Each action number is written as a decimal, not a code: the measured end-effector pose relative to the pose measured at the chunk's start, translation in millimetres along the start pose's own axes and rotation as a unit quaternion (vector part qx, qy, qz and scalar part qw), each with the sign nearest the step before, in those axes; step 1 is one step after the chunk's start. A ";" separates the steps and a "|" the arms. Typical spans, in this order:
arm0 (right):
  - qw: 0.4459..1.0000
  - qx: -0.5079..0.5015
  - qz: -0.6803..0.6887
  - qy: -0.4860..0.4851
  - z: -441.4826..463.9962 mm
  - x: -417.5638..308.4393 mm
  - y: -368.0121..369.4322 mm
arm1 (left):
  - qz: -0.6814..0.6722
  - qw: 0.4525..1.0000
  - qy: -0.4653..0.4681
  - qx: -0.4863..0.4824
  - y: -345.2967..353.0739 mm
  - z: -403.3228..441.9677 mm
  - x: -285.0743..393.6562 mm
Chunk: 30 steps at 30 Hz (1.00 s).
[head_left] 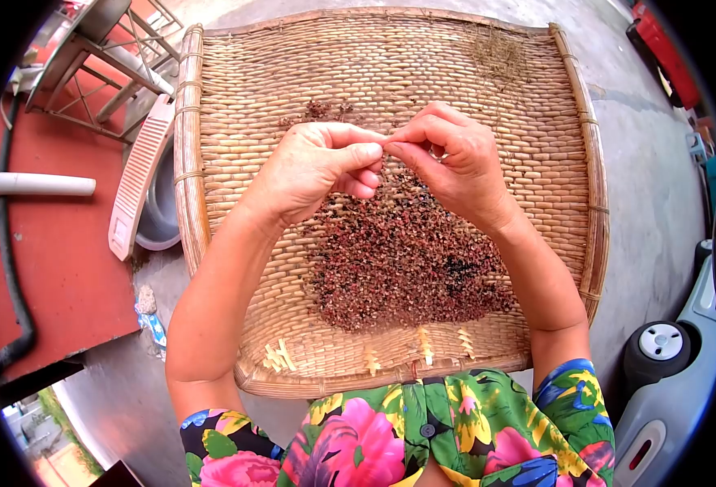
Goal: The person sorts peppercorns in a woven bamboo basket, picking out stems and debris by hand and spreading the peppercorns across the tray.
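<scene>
My left hand and my right hand meet above the middle of a woven tray, fingertips pinched together. Whatever sits between the fingertips is too small to make out. Beneath them spreads a pile of small dried reddish-brown and black husks and seeds, probably peppercorns by their look, though I cannot be sure. A smaller clump of reddish-brown bits lies farther up, beyond my left hand. Thin dry stalks are heaped in the tray's far right corner.
Pale woven strips show near the tray's front rim. To the left are a pink washboard, a metal basin, a white pipe and a metal frame. A grey-blue wheeled toy car stands at right.
</scene>
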State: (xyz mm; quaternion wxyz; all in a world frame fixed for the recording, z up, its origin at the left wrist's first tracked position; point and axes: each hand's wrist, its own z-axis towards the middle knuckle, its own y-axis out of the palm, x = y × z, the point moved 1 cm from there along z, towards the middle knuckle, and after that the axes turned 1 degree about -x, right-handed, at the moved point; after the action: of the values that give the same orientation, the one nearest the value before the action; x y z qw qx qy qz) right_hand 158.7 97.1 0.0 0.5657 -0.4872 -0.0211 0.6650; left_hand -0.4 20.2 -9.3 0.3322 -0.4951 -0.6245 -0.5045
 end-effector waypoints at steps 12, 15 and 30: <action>0.948 -0.027 0.240 0.207 -0.3 26.1 -2.1 | 0.203 0.978 -0.047 -0.033 -8.1 -12.1 15.0; 0.907 -0.014 0.308 0.287 3.0 26.5 -14.8 | 0.158 0.983 -0.084 -0.045 -13.7 -9.9 13.1; 0.848 0.020 0.447 0.284 -10.1 10.0 19.3 | -0.149 0.986 -0.007 -0.074 11.5 1.1 -8.2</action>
State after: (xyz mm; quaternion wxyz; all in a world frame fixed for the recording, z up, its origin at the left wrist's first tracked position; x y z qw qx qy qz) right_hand 152.5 92.7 -22.8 0.1982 -0.6001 0.3744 0.6786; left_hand 13.0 18.9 -13.6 0.2115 -0.4232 -0.6543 -0.5900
